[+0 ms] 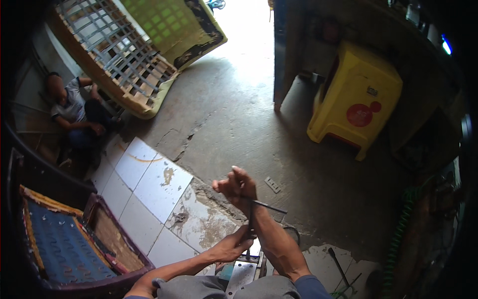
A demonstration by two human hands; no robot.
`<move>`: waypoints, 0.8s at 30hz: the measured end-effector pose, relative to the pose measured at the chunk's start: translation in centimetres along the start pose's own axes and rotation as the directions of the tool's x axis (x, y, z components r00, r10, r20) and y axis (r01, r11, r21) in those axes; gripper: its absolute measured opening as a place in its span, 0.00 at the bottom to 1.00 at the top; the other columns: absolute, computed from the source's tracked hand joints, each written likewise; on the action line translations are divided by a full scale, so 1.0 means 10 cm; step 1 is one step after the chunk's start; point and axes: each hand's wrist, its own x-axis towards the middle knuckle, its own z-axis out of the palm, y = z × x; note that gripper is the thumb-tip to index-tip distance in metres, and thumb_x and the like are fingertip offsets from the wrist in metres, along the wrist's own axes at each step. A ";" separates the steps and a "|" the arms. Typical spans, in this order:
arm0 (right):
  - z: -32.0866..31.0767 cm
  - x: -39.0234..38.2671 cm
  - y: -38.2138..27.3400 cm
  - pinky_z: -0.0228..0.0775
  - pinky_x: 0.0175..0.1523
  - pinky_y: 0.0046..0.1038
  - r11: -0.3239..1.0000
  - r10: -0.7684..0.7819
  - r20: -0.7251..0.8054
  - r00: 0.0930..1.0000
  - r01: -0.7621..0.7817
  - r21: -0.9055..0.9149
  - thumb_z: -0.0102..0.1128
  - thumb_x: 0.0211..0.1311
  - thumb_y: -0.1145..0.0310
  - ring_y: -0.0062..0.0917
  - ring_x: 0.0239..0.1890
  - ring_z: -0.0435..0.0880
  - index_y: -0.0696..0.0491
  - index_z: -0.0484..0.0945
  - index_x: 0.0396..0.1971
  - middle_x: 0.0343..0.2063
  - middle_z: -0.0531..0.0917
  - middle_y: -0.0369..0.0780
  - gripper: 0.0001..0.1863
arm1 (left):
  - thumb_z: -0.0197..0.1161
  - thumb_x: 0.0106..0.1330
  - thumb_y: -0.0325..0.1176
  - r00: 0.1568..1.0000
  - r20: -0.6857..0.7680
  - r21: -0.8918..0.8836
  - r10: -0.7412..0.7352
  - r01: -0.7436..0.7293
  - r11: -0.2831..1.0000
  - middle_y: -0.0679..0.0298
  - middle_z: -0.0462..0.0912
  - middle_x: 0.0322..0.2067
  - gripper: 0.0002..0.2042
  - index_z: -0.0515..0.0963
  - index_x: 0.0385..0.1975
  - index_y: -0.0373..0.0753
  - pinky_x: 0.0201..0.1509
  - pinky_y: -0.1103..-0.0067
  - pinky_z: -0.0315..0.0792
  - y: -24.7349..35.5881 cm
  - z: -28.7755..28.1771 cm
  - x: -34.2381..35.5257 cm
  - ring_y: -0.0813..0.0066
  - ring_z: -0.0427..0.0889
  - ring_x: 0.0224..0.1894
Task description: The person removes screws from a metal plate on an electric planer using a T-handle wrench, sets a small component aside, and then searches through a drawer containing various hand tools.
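Observation:
In front of my lap, my left hand (234, 246) is closed around a dark upright metal bar (250, 222). Just above it, my right hand (236, 187) has its fingers curled. A thin dark rod (270, 205) sticks out to the right from beside its heel and wrist; the grip itself is partly hidden. Whether the bar and the rod are one piece, I cannot tell. Between my knees lies a shiny metal plate (241, 278) with holes, next to a teal part (226, 271). The bar's lower end is close to the plate's far edge.
A person (74, 109) sits at the left beside a tilted sofa frame (114, 55) with webbing. Nearer lies an upholstered frame (64, 244) with springs. A yellow stool (358, 94) stands at right, near a green coiled hose (396, 239). A small white block (272, 184) and dark tools (339, 264) lie about.

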 end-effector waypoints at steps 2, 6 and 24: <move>0.01 0.02 0.01 0.71 0.53 0.35 0.999 0.045 0.219 0.975 -0.038 -0.036 0.42 0.80 0.53 0.27 0.25 0.78 0.53 0.77 0.28 0.19 0.79 0.38 0.24 | 0.50 0.77 0.36 0.993 0.093 0.098 -0.070 0.061 0.993 0.49 0.82 0.53 0.18 0.74 0.59 0.31 0.64 0.69 0.72 0.14 -0.15 0.02 0.57 0.82 0.57; -0.08 -0.42 -0.18 0.74 0.60 0.36 0.890 -0.076 -0.307 0.949 -0.075 -0.451 0.46 0.79 0.59 0.26 0.58 0.78 0.54 0.69 0.63 0.53 0.81 0.39 0.21 | 0.52 0.72 0.20 0.997 -0.059 -0.188 0.057 -0.067 0.980 0.52 0.88 0.41 0.13 0.79 0.52 0.31 0.54 0.75 0.81 -0.26 -0.03 0.05 0.70 0.87 0.47; 0.13 -0.90 -0.13 0.51 0.15 0.18 0.969 0.244 -0.311 0.919 -0.246 0.033 0.40 0.80 0.49 0.13 0.11 0.59 0.52 0.74 0.25 0.11 0.67 0.31 0.26 | 0.59 0.71 0.31 0.986 -0.014 -0.040 0.164 -0.164 0.986 0.52 0.89 0.33 0.10 0.82 0.42 0.30 0.44 0.71 0.81 -0.31 -0.01 0.20 0.66 0.89 0.37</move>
